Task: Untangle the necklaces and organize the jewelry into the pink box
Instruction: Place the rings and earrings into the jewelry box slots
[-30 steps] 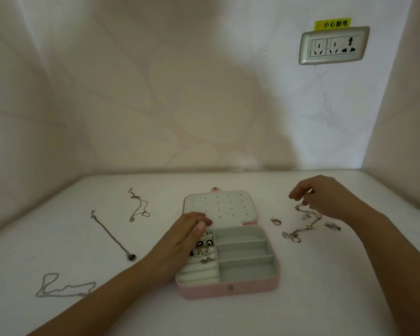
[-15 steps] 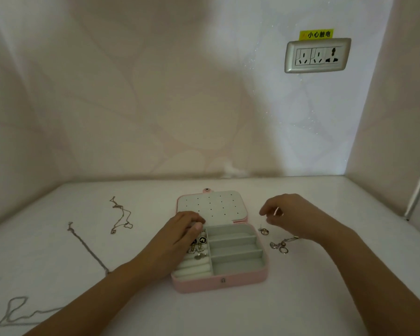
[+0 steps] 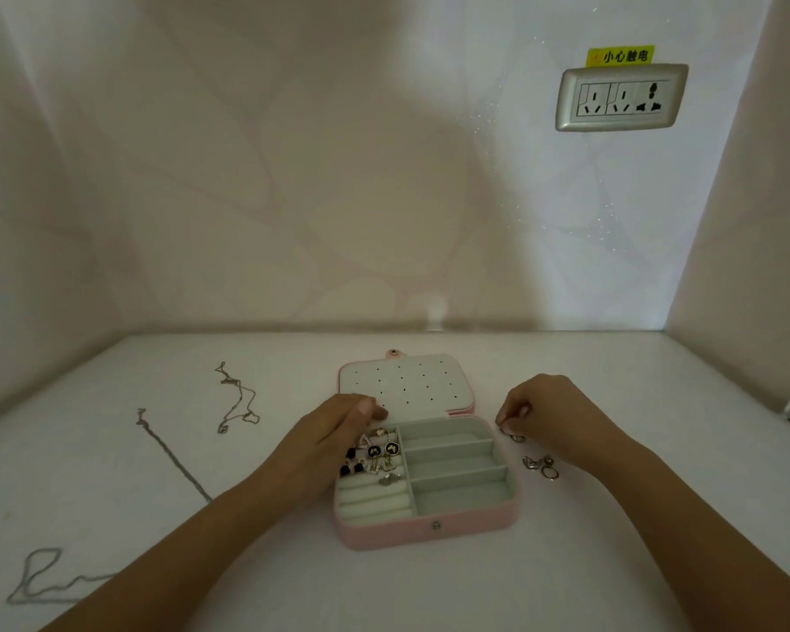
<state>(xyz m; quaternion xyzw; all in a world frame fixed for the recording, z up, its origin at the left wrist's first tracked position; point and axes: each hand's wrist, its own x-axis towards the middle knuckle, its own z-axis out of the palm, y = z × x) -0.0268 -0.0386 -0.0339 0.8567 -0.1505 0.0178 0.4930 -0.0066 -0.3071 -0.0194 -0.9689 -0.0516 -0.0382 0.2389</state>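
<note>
Pink box point(image 3: 407, 533) lies open at desk centre, long axis left-right. Right hand point(image 3: 553, 417) pinches a small silver piece point(image 3: 504, 421) just off the box's right rear corner, and the empty compartments lie directly to its left. Left hand point(image 3: 329, 440) rests on the box's left rim; I cannot tell whether it grips anything.

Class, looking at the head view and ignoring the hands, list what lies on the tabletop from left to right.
Looped chain → straight necklace → tangled necklace → pink box → loose earrings.

Open pink box point(image 3: 429, 532) holds earrings point(image 3: 376, 454); necklaces point(image 3: 238, 399) lie left.
</note>
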